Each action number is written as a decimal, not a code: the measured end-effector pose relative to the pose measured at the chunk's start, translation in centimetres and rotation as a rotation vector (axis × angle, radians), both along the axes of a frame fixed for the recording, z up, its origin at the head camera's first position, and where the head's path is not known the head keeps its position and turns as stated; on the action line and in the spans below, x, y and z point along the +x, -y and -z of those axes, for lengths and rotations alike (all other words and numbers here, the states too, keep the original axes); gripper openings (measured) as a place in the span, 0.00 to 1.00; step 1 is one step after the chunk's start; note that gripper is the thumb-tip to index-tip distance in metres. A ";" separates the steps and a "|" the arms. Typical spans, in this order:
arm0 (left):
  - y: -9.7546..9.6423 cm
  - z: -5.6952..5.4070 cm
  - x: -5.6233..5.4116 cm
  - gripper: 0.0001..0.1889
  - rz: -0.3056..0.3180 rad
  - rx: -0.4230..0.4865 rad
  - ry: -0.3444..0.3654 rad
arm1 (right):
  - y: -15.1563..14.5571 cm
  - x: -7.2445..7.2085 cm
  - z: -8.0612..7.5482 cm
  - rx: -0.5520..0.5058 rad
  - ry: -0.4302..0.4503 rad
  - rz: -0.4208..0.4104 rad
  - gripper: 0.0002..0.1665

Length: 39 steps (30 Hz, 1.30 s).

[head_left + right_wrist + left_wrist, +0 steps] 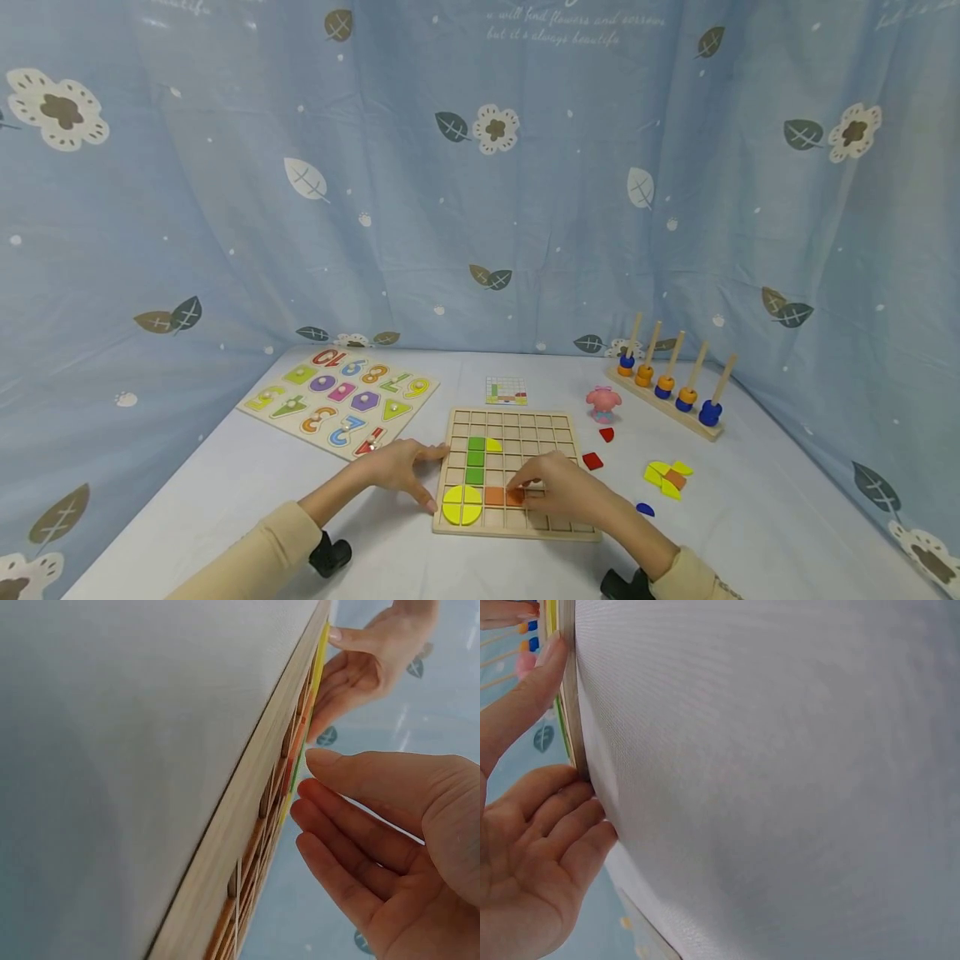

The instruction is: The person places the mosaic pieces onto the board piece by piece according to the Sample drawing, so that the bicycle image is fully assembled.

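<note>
A wooden grid board (480, 532) lies on the table, seen edge-on in both wrist views. My left hand (401, 468) steadies its left side, thumb and fingertips touching the edge (568, 697). Over the lower middle of the grid, my right hand (562, 490) has its fingertips at an orange square (515, 497), partly hidden by them. A gap shows between thumb and fingers of that hand (397, 847) in the right wrist view. Beside that square sits another orange square (494, 497). Yellow quarter pieces form a circle (461, 505), and green squares (476, 458) stand in a column.
A number puzzle (341, 404) lies back left; a pattern card (506, 391) is behind the board. To the right are a pink figurine (603, 402), a peg stand with beads (666, 400), red pieces (592, 461), a blue piece (645, 509) and a yellow-orange pile (667, 478).
</note>
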<state>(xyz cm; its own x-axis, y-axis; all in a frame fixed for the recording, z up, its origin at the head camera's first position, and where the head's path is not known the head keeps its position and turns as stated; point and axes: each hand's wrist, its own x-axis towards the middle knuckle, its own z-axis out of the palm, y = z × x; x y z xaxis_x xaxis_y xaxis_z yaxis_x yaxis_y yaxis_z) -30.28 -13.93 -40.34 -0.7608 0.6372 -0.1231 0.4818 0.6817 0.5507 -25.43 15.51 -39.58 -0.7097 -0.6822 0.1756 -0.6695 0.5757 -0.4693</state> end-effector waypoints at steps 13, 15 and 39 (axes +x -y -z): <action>-0.1 -0.2 0.2 0.47 -0.004 -0.007 0.006 | -3.3 1.4 -0.6 0.016 -0.026 0.120 0.12; -0.1 -0.3 0.2 0.47 -0.005 -0.002 0.010 | -4.0 1.5 -0.6 0.017 -0.030 0.129 0.12; -0.1 -0.2 0.1 0.47 -0.009 -0.005 0.014 | -11.8 3.7 -0.5 0.054 -0.071 0.242 0.15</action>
<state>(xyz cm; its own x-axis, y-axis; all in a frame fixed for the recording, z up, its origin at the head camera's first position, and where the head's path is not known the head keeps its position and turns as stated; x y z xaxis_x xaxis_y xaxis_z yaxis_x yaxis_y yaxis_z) -30.15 -13.81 -40.19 -0.7646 0.6298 -0.1367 0.4682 0.6886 0.5537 -21.77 27.34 -39.11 -0.8406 -0.5039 0.1986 -0.5394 0.7462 -0.3902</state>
